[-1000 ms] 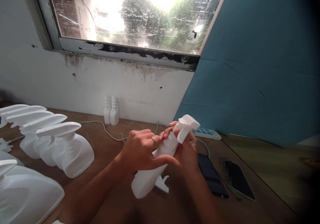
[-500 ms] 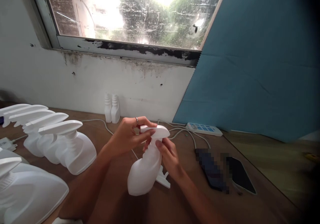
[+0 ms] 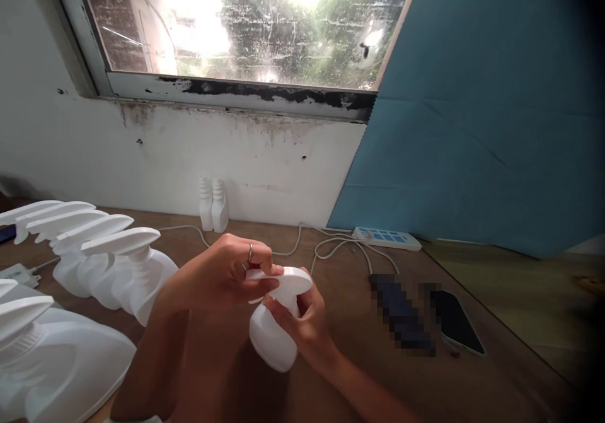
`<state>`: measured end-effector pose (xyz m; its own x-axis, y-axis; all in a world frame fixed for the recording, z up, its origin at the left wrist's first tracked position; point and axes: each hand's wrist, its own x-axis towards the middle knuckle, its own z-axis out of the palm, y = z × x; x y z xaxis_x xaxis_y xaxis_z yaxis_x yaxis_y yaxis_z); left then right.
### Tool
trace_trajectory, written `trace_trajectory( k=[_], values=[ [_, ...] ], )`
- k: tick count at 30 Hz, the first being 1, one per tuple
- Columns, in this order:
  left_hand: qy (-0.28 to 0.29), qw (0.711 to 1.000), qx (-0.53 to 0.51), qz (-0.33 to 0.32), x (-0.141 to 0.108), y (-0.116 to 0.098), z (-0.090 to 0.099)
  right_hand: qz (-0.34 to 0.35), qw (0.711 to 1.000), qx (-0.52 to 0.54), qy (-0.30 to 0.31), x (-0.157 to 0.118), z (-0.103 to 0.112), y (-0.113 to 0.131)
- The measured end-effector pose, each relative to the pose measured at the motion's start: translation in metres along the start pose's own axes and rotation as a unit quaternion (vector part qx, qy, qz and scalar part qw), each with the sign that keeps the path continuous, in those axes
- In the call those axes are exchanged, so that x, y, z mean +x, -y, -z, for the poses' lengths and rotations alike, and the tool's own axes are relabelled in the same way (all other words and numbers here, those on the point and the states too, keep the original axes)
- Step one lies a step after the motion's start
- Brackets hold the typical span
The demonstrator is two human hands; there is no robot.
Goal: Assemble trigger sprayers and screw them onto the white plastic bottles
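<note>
A white spray bottle (image 3: pixel 273 340) is held in front of me over the brown table, its spray head (image 3: pixel 290 280) on top. My left hand (image 3: pixel 236 272), with a ring on one finger, pinches the rear part of the spray head. My right hand (image 3: pixel 305 322) is wrapped round the neck just under the head, thumb across the near side. The bottle's neck is mostly hidden by my fingers.
A row of white spray bottles (image 3: pixel 161 272) stands at the left, with a larger-looking one (image 3: pixel 75 360) nearer. Two small white bottles (image 3: pixel 220 205) stand by the wall. A power strip (image 3: pixel 387 239), cables and two phones (image 3: pixel 458 322) lie to the right.
Both hands and the bottle have moved lower and nearer, and the bottle is more upright. The loose white trigger piece behind the bottle no longer shows.
</note>
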<state>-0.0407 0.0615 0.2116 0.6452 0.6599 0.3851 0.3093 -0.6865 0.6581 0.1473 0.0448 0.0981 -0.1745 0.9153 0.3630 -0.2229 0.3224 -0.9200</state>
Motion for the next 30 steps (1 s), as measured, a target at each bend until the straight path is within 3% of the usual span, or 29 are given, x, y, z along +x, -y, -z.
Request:
trace_trajectory(
  k=[1, 5, 8, 14, 19, 24, 30],
  values=[
    [-0.002, 1.000, 0.004, -0.002, -0.001, 0.000, 0.000, -0.004, 1.000, 0.014, 0.013, -0.001, -0.001, 0.000],
    [0.012, 0.999, -0.007, -0.039, -0.001, 0.001, -0.001, -0.009, 0.985, 0.059, 0.160, -0.003, 0.004, 0.002],
    [0.027, 0.997, -0.015, -0.077, 0.000, 0.006, -0.001, -0.014, 0.976, 0.111, 0.189, -0.005, 0.008, -0.002],
    [0.032, 0.993, -0.025, -0.109, 0.002, 0.012, -0.003, 0.002, 0.973, 0.155, 0.172, -0.009, 0.003, -0.010],
    [0.043, 0.996, -0.020, -0.079, -0.001, 0.008, -0.001, 0.028, 0.980, 0.133, 0.145, -0.009, -0.003, -0.003],
    [0.057, 0.996, -0.029, -0.068, -0.004, 0.010, 0.005, 0.008, 0.974, 0.128, 0.185, -0.006, -0.004, -0.002],
    [0.060, 0.996, -0.021, -0.060, -0.005, 0.012, 0.006, 0.005, 0.977, 0.126, 0.172, -0.004, -0.005, -0.005]
  ],
)
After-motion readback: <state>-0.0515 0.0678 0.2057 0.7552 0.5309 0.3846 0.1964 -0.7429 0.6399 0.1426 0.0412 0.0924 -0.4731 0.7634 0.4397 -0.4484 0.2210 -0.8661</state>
